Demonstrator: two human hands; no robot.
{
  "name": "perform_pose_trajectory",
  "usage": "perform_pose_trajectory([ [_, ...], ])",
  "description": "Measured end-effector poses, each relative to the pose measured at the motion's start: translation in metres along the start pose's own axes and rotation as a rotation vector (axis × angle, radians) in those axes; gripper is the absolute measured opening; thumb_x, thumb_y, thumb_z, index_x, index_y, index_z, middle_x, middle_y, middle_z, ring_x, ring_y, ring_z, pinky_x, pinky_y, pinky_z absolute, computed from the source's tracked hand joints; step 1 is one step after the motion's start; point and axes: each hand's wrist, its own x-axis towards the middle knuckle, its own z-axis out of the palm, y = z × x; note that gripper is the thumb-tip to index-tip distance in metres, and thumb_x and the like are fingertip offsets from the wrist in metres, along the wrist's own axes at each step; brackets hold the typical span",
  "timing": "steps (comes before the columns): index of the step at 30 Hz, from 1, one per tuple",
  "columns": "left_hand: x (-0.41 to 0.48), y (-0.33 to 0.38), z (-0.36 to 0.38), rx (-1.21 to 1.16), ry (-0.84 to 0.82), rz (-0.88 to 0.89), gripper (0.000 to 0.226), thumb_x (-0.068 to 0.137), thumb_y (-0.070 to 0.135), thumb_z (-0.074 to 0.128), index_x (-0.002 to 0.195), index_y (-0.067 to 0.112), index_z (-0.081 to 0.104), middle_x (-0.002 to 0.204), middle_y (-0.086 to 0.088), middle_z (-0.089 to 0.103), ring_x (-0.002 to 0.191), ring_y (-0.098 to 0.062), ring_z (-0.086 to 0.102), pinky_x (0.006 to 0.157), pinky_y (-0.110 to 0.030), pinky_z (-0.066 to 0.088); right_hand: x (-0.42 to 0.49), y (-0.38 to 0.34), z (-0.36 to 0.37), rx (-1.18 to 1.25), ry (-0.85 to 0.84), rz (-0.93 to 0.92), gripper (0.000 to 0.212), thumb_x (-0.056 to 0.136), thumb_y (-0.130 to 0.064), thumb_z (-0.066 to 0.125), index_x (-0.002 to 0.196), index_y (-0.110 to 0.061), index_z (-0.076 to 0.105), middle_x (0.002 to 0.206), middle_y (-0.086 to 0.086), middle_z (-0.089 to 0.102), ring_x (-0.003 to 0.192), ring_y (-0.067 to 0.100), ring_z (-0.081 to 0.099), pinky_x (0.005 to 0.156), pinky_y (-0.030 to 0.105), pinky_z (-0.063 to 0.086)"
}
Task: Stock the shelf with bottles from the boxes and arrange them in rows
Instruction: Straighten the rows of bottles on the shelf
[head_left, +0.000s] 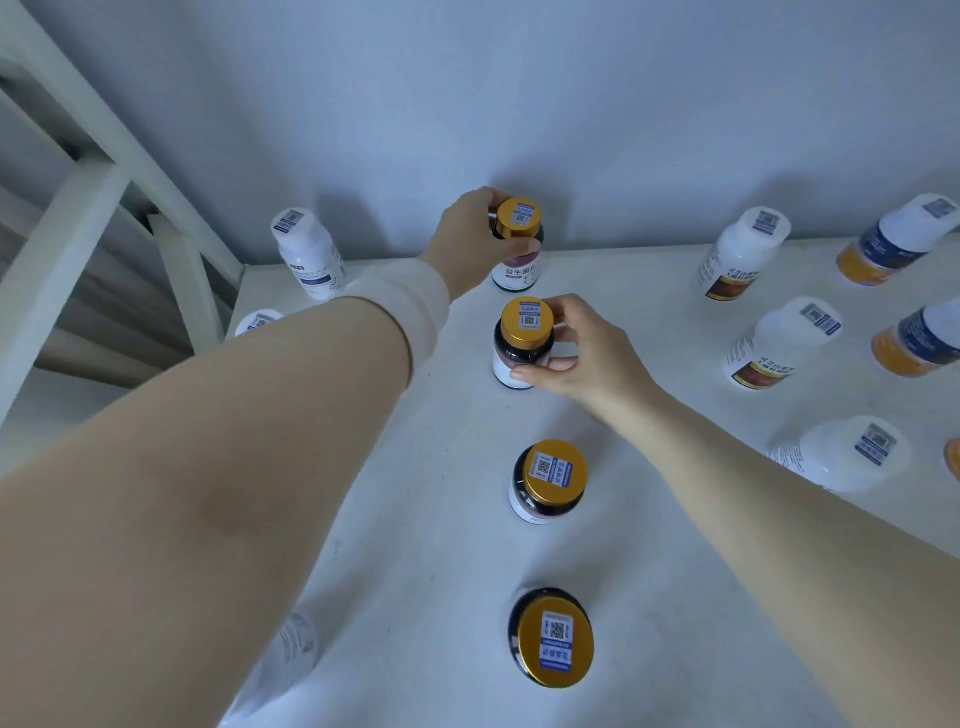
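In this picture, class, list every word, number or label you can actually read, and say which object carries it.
"益生菌片": front label of the rear gold-capped bottle, held by the left hand.
Blue QR stickers on the gold caps, such as the bottle in the right hand: too small to read.
Chinese print on the white bottles with a red-brown picture: blurred.
White bottle at far left: blurred.

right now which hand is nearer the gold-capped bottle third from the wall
Right. The right hand grips the second bottle, just behind the third bottle; the left hand holds the back bottle by the wall.
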Motion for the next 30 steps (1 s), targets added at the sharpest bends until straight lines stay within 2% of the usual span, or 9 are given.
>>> perform_pose_trajectory([
  [4, -0.001, 0.0, 0.0, 0.026, 0.013, 0.019, 0.048, 0.081, 0.02, 0.072, 0.124, 0.01, 0.052, 0.124, -0.003, 0.057, 0.1, -0.008, 0.05, 0.085, -0.014, 0.037, 0.0, 0.001, 0.001, 0.012, -0.001, 0.011, 0.055, 0.072, -0.011, 0.077, 0.119, -0.013, 0.05, 0.116, 0.001, 0.059, 0.109, 0.013, 0.055, 0.093, 0.033, 0.052],
  [8, -0.003, 0.0, 0.001, 0.059, 0.001, 0.047, 0.049, 0.084, 0.022, 0.069, 0.126, 0.009, 0.047, 0.128, -0.004, 0.054, 0.116, -0.015, 0.052, 0.089, -0.016, 0.038, 0.0, 0.002, 0.0, 0.006, -0.032, 0.011, 0.057, 0.073, -0.013, 0.077, 0.122, -0.013, 0.047, 0.124, 0.003, 0.058, 0.115, 0.017, 0.054, 0.096, 0.035, 0.051],
  [11, -0.006, 0.003, -0.005, 0.112, -0.072, 0.033, 0.062, 0.084, 0.026, 0.068, 0.135, 0.01, 0.038, 0.136, -0.003, 0.049, 0.124, -0.016, 0.048, 0.097, -0.022, 0.037, 0.002, 0.001, -0.007, -0.047, -0.071, 0.012, 0.069, 0.069, -0.016, 0.08, 0.128, -0.015, 0.044, 0.129, 0.001, 0.055, 0.12, 0.017, 0.052, 0.101, 0.04, 0.046],
  [14, -0.013, 0.012, -0.02, 0.201, -0.055, 0.025, 0.077, 0.083, 0.03, 0.069, 0.144, 0.009, 0.027, 0.145, -0.004, 0.039, 0.132, -0.017, 0.041, 0.106, -0.027, 0.034, -0.002, -0.003, -0.024, -0.154, -0.048, 0.017, 0.083, 0.067, -0.02, 0.082, 0.137, -0.015, 0.037, 0.138, 0.003, 0.047, 0.127, 0.017, 0.044, 0.105, 0.035, 0.04],
  [16, -0.024, 0.02, -0.034, 0.327, -0.015, 0.058, 0.077, 0.083, 0.031, 0.069, 0.144, 0.009, 0.028, 0.145, -0.006, 0.038, 0.132, -0.019, 0.041, 0.108, -0.03, 0.034, -0.01, -0.01, -0.04, -0.294, -0.049, -0.01, 0.085, 0.069, -0.021, 0.081, 0.139, -0.013, 0.034, 0.141, 0.005, 0.043, 0.131, 0.018, 0.04, 0.106, 0.03, 0.035],
  [19, -0.05, 0.034, -0.056, 0.669, -0.001, 0.141, 0.071, 0.085, 0.033, 0.066, 0.142, 0.011, 0.031, 0.144, -0.008, 0.038, 0.131, -0.025, 0.04, 0.108, -0.039, 0.033, -0.03, -0.022, -0.068, -0.543, -0.092, -0.048, 0.083, 0.072, -0.021, 0.078, 0.14, -0.011, 0.034, 0.142, 0.007, 0.039, 0.132, 0.021, 0.036, 0.106, 0.026, 0.027],
  [23, -0.104, 0.049, -0.073, 1.144, -0.081, 0.177, 0.066, 0.086, 0.035, 0.063, 0.14, 0.013, 0.033, 0.141, -0.012, 0.037, 0.13, -0.029, 0.04, 0.103, -0.041, 0.033, -0.069, -0.033, -0.089, -0.767, -0.134, -0.08, 0.079, 0.073, -0.023, 0.077, 0.139, -0.011, 0.035, 0.139, 0.011, 0.039, 0.13, 0.025, 0.036, 0.107, 0.032, 0.03],
  [27, -0.163, 0.049, -0.071, 1.294, -0.136, 0.11, 0.068, 0.086, 0.038, 0.062, 0.14, 0.009, 0.032, 0.137, -0.012, 0.041, 0.123, -0.031, 0.046, 0.094, -0.042, 0.039, -0.111, -0.037, -0.089, -0.868, -0.173, -0.102, 0.072, 0.073, -0.023, 0.077, 0.135, -0.013, 0.041, 0.133, 0.01, 0.042, 0.126, 0.026, 0.038, 0.103, 0.041, 0.036],
  [30, -0.199, 0.042, -0.061, 1.229, -0.189, 0.117, 0.067, 0.086, 0.037, 0.063, 0.14, 0.012, 0.033, 0.139, -0.01, 0.041, 0.124, -0.03, 0.047, 0.095, -0.039, 0.04, -0.142, -0.036, -0.081, -0.882, -0.197, -0.117, 0.07, 0.073, -0.024, 0.077, 0.133, -0.014, 0.041, 0.131, 0.009, 0.043, 0.124, 0.025, 0.04, 0.101, 0.04, 0.038],
])
